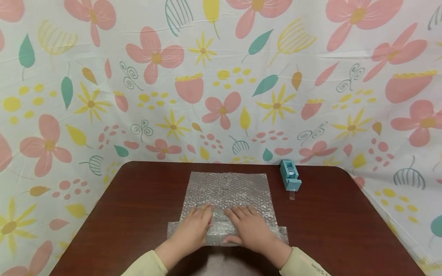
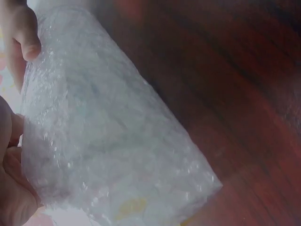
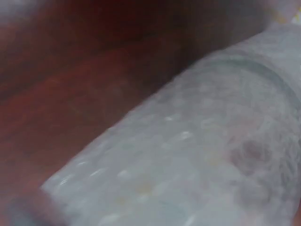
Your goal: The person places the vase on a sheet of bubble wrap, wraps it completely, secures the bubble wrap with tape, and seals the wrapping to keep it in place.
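Flower-print cloth (image 1: 224,53) spans the background from 9 through 12 to 3 o'clock; below it, a dark reddish-brown table (image 1: 138,199) with rounded far corners.

Bubble wrap (image 1: 224,188): sheet flat on the table toward 12 o'clock of the hands, its 6 o'clock end folded into a thicker band whose ends jut out at 9 and 3.

Left hand (image 1: 195,226): on the band at 9 o'clock of its middle, fingers bent over the far edge, gripping the wrap. Right hand (image 1: 250,226): at 3 o'clock, thumb on the near side, fingers over the far side, band held between. Hands apart from each other.

Tape dispenser (image 1: 290,175): blue, at 2 o'clock of the wrap, not touching it; tape strip (image 1: 292,196) at its 6 o'clock end.

Pale sleeves (image 1: 146,264) enter at 7 and 5 o'clock; lettering on the right one only partly legible.

Right wrist view blurred: greenish curve at 2 o'clock on the wrap, nature cannot be told.
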Demonstrator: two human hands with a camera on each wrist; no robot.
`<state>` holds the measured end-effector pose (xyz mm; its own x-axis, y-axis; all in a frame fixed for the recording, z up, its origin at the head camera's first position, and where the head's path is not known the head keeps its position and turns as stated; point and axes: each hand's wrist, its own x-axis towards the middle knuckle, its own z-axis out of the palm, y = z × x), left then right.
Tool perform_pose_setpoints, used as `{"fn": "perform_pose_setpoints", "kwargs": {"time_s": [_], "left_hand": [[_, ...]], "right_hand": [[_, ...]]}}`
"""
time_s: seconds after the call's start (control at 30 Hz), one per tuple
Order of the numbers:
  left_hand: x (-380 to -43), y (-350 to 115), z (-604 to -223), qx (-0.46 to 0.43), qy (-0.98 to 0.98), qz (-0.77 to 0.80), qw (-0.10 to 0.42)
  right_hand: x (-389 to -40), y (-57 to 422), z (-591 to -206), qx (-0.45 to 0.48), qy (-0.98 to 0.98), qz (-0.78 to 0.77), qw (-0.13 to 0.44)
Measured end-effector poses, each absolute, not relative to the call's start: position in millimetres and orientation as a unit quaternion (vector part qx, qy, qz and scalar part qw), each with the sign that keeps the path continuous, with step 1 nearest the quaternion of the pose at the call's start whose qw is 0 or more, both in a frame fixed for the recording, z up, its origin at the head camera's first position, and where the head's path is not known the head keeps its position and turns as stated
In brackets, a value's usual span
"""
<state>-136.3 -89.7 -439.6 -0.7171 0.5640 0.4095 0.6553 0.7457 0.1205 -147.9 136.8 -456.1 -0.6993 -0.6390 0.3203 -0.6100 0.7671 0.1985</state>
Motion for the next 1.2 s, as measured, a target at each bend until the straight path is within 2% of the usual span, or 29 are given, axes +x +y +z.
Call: {"fn": "perform_pose_setpoints", "kwargs": {"time_s": [0.07, 0.13, 0.33, 0.47, 0.63, 0.7, 1.0, 1.2], "left_hand": [[-137, -90, -437, -0.338, -0.919, -0.119, 0.166], [-139, -91, -435, -0.342, -0.919, -0.117, 0.156], [-141, -94, -433, -0.329, -0.922, -0.136, 0.151], [-142, -93, -439, -0.322, -0.924, -0.080, 0.191], [-138, -91, -448, -0.331, -0.894, 0.084, 0.289], [-135, -91, -451, -0.338, -0.881, 0.120, 0.309], [-129, -103, -461, -0.366, -0.883, 0.143, 0.256], [-131, -108, -467, -0.396, -0.841, 0.177, 0.324]], "right_hand": [[-153, 137, -454, 0.341, -0.931, -0.008, 0.130], [-157, 136, -452, 0.340, -0.935, 0.005, 0.103], [-165, 132, -449, 0.345, -0.934, 0.004, 0.087], [-170, 130, -447, 0.341, -0.938, 0.011, 0.059], [-175, 130, -442, 0.332, -0.942, 0.048, 0.014], [-176, 131, -441, 0.330, -0.942, 0.062, 0.004], [-178, 132, -442, 0.342, -0.934, 0.104, -0.021], [-177, 131, -439, 0.348, -0.929, 0.121, -0.035]]}}
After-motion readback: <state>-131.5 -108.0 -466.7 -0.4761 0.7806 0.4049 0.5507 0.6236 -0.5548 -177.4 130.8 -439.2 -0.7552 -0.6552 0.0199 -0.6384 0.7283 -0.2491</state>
